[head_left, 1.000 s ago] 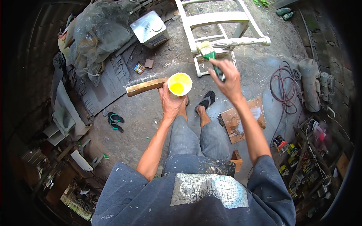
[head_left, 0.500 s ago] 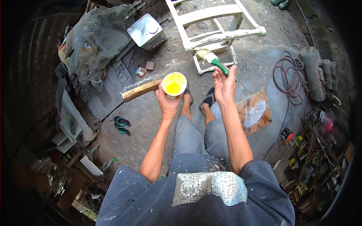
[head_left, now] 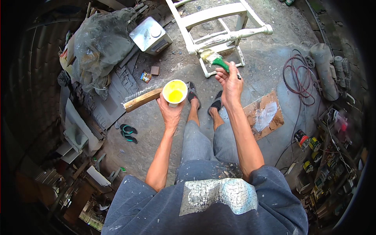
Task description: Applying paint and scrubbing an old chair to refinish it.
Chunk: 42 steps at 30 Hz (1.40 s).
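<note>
Cradling a white cup (head_left: 175, 92) of something yellow, the left hand (head_left: 171, 113) of the person across from me has its fingers wrapped round the side, mouth upward, which I'd guess keeps the contents from spilling. The same hand also has a wooden-backed wire brush (head_left: 143, 99) by one end, sticking out to the left, bristles turned away from the body, perhaps to leave the other hand unburdened. That right hand (head_left: 232, 83) pinches a green-handled paintbrush (head_left: 221, 64) between thumb and curled fingers, a light hold that seems to favour easy turning of the wrist. Its pale bristles overlap the near end of a white chair frame (head_left: 213, 16) on the floor ahead; whether they touch it, I honestly can't tell. A stained board (head_left: 264, 115) lies flat beyond the right forearm.
</note>
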Each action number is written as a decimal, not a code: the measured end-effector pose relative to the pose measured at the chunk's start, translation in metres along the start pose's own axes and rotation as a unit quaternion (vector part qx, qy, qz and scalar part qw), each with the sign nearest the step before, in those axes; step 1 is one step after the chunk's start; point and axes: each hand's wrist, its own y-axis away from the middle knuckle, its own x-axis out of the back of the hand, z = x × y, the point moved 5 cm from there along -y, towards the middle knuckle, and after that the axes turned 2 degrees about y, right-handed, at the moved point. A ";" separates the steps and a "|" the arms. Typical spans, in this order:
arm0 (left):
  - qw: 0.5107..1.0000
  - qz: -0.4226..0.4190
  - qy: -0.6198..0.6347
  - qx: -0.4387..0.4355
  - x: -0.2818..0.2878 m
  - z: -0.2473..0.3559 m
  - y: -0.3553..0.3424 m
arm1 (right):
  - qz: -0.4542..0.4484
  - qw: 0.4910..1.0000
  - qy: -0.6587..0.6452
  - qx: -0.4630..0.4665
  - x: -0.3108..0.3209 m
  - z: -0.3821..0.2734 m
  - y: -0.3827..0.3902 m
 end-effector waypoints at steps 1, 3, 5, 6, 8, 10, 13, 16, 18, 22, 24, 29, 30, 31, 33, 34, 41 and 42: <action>1.000 -0.002 0.001 -0.003 -0.003 -0.001 -0.001 | 0.002 1.000 -0.001 0.003 -0.004 0.001 -0.002; 1.000 0.005 -0.001 0.002 0.001 -0.002 0.001 | -0.043 0.989 0.135 0.048 -0.036 -0.011 0.008; 1.000 0.006 -0.010 0.003 0.005 -0.003 0.002 | -0.059 0.956 0.267 0.102 -0.059 -0.027 0.023; 1.000 0.005 -0.018 0.003 0.006 -0.003 0.002 | -0.074 0.942 0.292 0.150 -0.064 -0.033 0.027; 1.000 0.010 -0.014 0.002 0.006 -0.002 0.003 | -0.091 0.923 0.316 0.198 -0.067 -0.037 0.029; 1.000 0.016 -0.009 0.000 0.007 -0.001 0.003 | -0.089 0.871 0.354 0.327 -0.063 -0.045 0.029; 1.000 0.022 -0.016 -0.004 0.007 0.001 0.004 | -0.192 0.739 0.503 0.405 -0.052 -0.034 0.026; 1.000 0.009 -0.024 0.008 0.005 0.000 0.005 | -0.240 0.659 0.552 0.450 -0.034 -0.017 0.038; 1.000 0.012 0.003 0.015 0.008 -0.003 0.007 | -0.270 0.629 0.572 0.451 -0.028 -0.013 0.050; 1.000 0.017 0.006 0.008 0.012 -0.001 0.007 | -0.218 0.687 0.537 0.440 -0.021 -0.037 0.054; 1.000 0.012 0.006 -0.006 0.010 0.004 0.005 | -0.208 0.707 0.537 0.410 -0.029 -0.051 0.045; 1.000 0.004 0.007 0.000 0.007 0.000 0.005 | -0.233 0.747 0.485 0.390 -0.058 -0.058 0.007; 1.000 0.002 0.015 0.007 0.006 -0.001 0.005 | -0.250 0.762 0.473 0.365 -0.061 -0.059 0.004; 1.000 -0.002 0.016 0.006 0.004 0.000 0.006 | -0.246 0.763 0.474 0.365 -0.058 -0.057 0.005; 0.998 0.036 0.048 -0.003 0.007 0.000 0.007 | -0.262 0.733 0.510 0.367 -0.051 -0.041 0.012; 0.998 0.034 0.049 -0.004 0.006 0.000 0.008 | -0.259 0.731 0.512 0.369 -0.042 -0.039 0.018; 0.999 0.029 0.032 -0.014 0.014 0.001 0.006 | -0.178 0.878 0.375 0.240 -0.030 -0.077 0.012; 0.999 0.026 0.030 -0.017 0.010 0.002 0.005 | -0.172 0.881 0.379 0.226 -0.034 -0.084 -0.002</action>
